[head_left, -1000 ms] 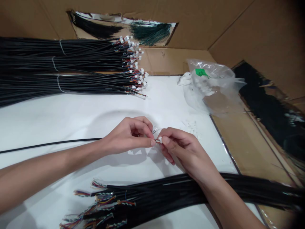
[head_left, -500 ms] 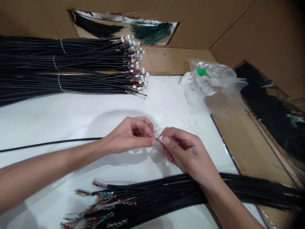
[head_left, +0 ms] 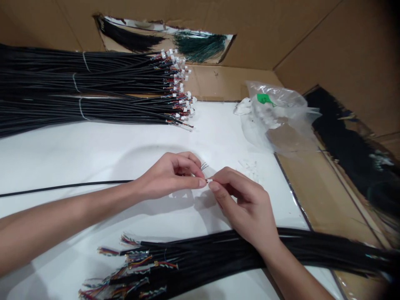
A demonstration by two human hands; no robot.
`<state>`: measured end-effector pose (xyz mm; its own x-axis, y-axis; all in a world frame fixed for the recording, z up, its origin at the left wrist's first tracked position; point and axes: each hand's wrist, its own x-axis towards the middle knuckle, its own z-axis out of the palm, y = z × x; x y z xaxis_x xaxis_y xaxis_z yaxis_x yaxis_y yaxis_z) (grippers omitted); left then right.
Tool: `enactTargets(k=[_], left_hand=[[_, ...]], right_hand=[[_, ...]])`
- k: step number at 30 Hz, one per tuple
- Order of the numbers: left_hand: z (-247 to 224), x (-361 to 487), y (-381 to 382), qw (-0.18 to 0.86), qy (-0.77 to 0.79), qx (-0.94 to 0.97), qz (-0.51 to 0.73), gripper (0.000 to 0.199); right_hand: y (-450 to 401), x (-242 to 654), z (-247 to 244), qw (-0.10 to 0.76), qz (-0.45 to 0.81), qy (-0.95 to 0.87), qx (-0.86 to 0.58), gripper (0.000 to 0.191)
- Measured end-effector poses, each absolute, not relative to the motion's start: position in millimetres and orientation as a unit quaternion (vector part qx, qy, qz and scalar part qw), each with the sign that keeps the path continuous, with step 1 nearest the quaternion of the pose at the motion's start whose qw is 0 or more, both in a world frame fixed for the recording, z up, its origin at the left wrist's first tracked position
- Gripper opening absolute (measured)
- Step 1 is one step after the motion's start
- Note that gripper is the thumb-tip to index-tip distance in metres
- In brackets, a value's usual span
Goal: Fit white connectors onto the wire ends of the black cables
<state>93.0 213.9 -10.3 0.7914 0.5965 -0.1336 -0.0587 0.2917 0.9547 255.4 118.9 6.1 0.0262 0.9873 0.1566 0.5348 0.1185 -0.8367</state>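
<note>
My left hand (head_left: 175, 173) pinches the wire end of a black cable (head_left: 65, 186) between thumb and index finger; the cable runs off to the left. A few thin loose wires (head_left: 204, 166) stick up past its fingertips. Right at the pinch sits a small white connector (head_left: 209, 181). My right hand (head_left: 242, 198) has thumb and index finger closed at the connector's right end, the fingertips close to those of the left hand. How far the wires go into the connector is too small to make out.
Bundled black cables (head_left: 125, 83) with white connectors lie at the back left. Across the front lies another bundle of cables (head_left: 212, 258) with bare coloured wire ends. A clear plastic bag (head_left: 281, 112) of white parts rests at the back right. Cardboard walls (head_left: 256, 33) enclose the white table (head_left: 93, 150).
My right hand has shifted slightly, its fingers now further round the connector's right side, so more of the white connector shows. My left hand stays nearly in place.
</note>
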Motion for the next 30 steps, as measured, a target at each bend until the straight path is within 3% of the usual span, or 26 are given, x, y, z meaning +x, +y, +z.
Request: enactTargets(k=[5,30], left_hand=[[-11.2,92.8,212.9,0.765,0.245,0.556,0.213,0.005],[-13.3,94.3,214.5,0.761,0.255,0.551,0.23,0.003]], right_hand=[[118.6,256.3,-0.6,0.408,0.34,-0.595,-0.604,0.02],[116.5,255.4,-1.5,0.379,0.193,-0.704,-0.569,0.012]])
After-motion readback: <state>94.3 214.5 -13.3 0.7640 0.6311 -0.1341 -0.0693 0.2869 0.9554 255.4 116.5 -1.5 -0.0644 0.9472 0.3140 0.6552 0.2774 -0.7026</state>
